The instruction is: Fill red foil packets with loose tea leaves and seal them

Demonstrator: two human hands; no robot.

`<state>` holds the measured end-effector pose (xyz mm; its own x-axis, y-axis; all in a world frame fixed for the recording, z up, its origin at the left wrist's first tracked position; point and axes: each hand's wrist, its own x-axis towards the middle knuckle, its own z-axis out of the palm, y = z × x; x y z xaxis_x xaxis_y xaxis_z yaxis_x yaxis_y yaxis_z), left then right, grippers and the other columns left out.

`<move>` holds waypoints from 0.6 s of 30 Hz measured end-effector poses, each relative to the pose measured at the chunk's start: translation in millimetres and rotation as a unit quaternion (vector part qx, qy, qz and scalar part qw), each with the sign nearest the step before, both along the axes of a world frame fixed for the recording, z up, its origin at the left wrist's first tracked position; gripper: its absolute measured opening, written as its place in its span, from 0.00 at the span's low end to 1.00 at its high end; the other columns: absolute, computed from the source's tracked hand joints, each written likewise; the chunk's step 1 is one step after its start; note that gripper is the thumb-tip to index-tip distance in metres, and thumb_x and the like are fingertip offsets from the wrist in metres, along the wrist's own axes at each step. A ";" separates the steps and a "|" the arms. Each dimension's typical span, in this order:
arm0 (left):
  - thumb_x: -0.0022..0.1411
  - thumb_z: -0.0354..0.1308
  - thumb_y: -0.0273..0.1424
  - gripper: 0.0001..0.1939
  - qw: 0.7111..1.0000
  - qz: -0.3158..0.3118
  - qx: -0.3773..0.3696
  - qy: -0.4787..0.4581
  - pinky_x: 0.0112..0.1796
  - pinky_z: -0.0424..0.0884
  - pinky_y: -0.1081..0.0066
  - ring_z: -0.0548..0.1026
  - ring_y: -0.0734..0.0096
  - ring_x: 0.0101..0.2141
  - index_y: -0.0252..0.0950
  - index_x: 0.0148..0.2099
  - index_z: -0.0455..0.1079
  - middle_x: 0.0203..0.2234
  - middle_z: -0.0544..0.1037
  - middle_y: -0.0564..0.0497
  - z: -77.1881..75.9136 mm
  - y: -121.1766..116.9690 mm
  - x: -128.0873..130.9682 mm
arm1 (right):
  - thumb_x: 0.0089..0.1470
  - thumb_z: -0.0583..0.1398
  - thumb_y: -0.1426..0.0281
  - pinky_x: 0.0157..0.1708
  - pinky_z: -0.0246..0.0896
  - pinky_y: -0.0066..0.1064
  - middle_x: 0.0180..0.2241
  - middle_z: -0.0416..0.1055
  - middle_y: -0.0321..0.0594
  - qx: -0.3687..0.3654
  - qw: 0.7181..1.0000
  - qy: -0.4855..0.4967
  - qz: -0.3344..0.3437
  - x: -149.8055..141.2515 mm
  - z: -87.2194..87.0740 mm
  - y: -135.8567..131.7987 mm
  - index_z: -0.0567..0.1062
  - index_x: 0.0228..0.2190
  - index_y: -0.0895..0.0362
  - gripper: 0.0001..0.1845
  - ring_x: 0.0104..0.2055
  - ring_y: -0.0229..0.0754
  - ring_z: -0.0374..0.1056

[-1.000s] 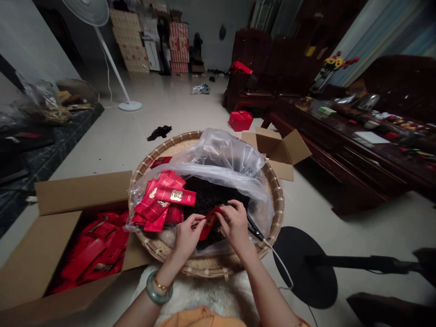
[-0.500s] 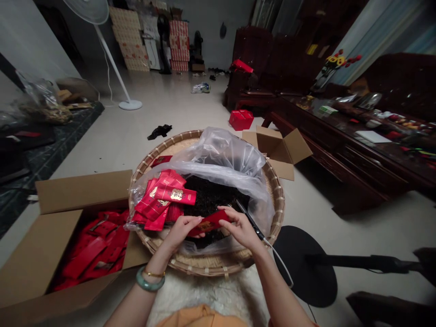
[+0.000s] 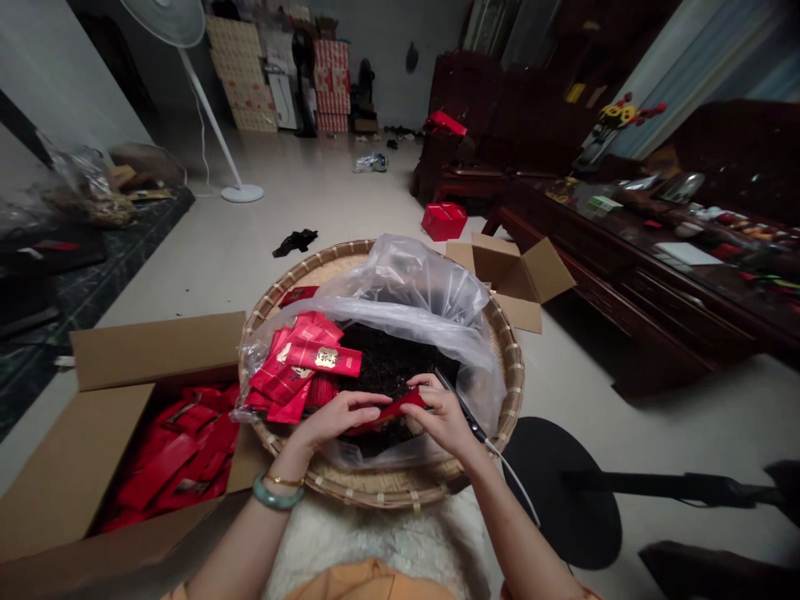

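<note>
A small red packet (image 3: 405, 405), narrow side up, lies between my two hands above dark, loose dried leaves (image 3: 387, 360) in a clear plastic bag (image 3: 431, 321). My right hand (image 3: 442, 419) pinches its right end between thumb and fingers. Along its left part, my left hand (image 3: 341, 417) grips with thumb and outstretched fingers. Just beyond my right hand, a slim black device (image 3: 470, 418) with a white cord leans in the bag. Several red packets with gold labels (image 3: 306, 362) are heaped left of the leaves. A round woven bamboo basket (image 3: 513, 367) holds all this.
An open cardboard box (image 3: 112, 458) full of red packets (image 3: 178, 454) stands at left. Beyond the basket are another open carton (image 3: 516, 279) and a red box (image 3: 443, 221). A round black stand base (image 3: 562, 492) lies at right, near a dark wooden table (image 3: 637, 292).
The red packet has turned from its labelled face to its narrow side. My left fingers have straightened and slid along it. My right hand keeps its pinch.
</note>
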<state>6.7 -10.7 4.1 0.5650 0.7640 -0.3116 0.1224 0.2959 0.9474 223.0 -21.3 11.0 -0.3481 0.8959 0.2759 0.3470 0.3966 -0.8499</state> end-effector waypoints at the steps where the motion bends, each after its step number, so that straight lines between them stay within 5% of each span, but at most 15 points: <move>1: 0.53 0.60 0.39 0.24 1.000 -0.015 0.022 0.008 0.41 0.69 0.66 0.75 0.63 0.38 0.33 0.51 0.71 0.39 0.79 0.46 0.3 2.7 1.4 | 0.55 0.58 0.63 0.46 0.60 0.37 0.22 0.70 0.39 0.006 1.000 0.000 0.024 -0.6 1.0 0.6 0.76 0.23 0.55 0.14 0.47 0.46 0.63; 4: 0.53 0.60 0.38 0.22 0.998 -0.011 0.063 0.020 0.45 0.67 0.65 0.73 0.62 0.42 0.32 0.49 0.71 0.43 0.77 0.45 1.1 8.9 8.8 | 0.55 0.59 0.64 0.53 0.54 0.42 0.27 0.73 0.40 0.011 0.997 -0.017 0.072 -3.2 3.1 2.0 0.77 0.25 0.55 0.11 0.56 0.47 0.58; 11: 0.51 0.62 0.39 0.24 0.999 0.038 0.021 -0.013 0.44 0.67 0.64 0.73 0.61 0.42 0.31 0.48 0.70 0.43 0.76 0.43 -6.7 12.0 16.8 | 0.52 0.61 0.61 0.60 0.39 0.51 0.40 0.74 0.43 -0.015 0.992 -0.074 0.105 -1.9 6.4 7.0 0.77 0.27 0.54 0.11 0.66 0.50 0.39; 14: 0.51 0.62 0.40 0.24 0.998 0.045 0.024 -0.028 0.41 0.68 0.66 0.74 0.62 0.40 0.31 0.48 0.69 0.42 0.76 0.43 -11.3 10.9 18.8 | 0.53 0.60 0.63 0.58 0.45 0.51 0.40 0.74 0.43 -0.002 0.990 -0.082 0.116 -2.7 5.3 6.8 0.77 0.29 0.55 0.09 0.64 0.51 0.44; 18: 0.56 0.56 0.41 0.22 0.992 0.079 0.091 0.024 0.39 0.68 0.68 0.73 0.65 0.38 0.31 0.48 0.67 0.38 0.76 0.44 -6.1 11.0 26.6 | 0.53 0.61 0.68 0.46 0.61 0.44 0.34 0.75 0.43 0.146 0.986 -0.073 -0.028 -10.7 -0.5 1.8 0.75 0.26 0.56 0.06 0.49 0.49 0.62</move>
<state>33.3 0.2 -2.0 0.4215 0.8880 -0.1836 0.1344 0.1391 0.9811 212.3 -19.5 10.5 -0.3557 0.8048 0.4751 0.4856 0.5935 -0.6418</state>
